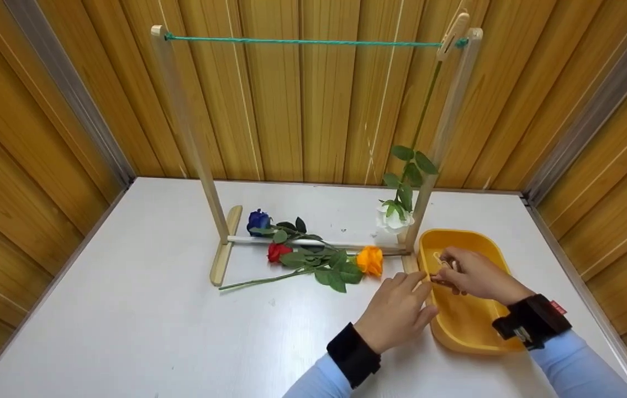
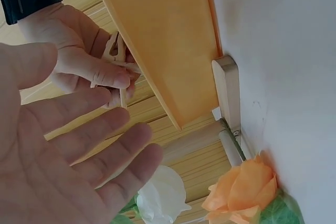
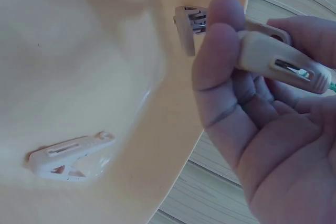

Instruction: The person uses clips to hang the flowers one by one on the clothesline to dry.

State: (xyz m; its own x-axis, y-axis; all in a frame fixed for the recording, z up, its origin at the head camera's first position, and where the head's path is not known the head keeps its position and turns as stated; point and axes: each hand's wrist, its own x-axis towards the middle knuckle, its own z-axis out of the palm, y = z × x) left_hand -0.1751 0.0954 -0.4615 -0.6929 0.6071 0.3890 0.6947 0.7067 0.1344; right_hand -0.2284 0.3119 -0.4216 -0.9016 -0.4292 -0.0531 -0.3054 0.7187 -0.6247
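Observation:
Over the yellow basin (image 1: 457,239), my right hand (image 1: 476,273) pinches what look like two crossed wooden clothespins (image 3: 286,64) between thumb and fingers. Part of the second sticks out past the fingertips in the right wrist view. Another clothespin (image 3: 68,156) lies on the basin's floor. My left hand (image 1: 399,309) is at the basin's left rim, its fingers extended and holding nothing in the left wrist view; whether they touch the rim I cannot tell. A white rose (image 1: 396,216) hangs head down by its stem from a clothespin (image 1: 453,37) on the green cord (image 1: 302,40).
The cord spans two posts of a wooden frame (image 1: 189,130) on the white table (image 1: 142,309). A blue rose (image 1: 258,221), a red rose (image 1: 278,252) and an orange rose (image 1: 369,261) lie around the frame's low crossbar (image 1: 357,244). Wood-patterned panels (image 1: 324,110) enclose the table.

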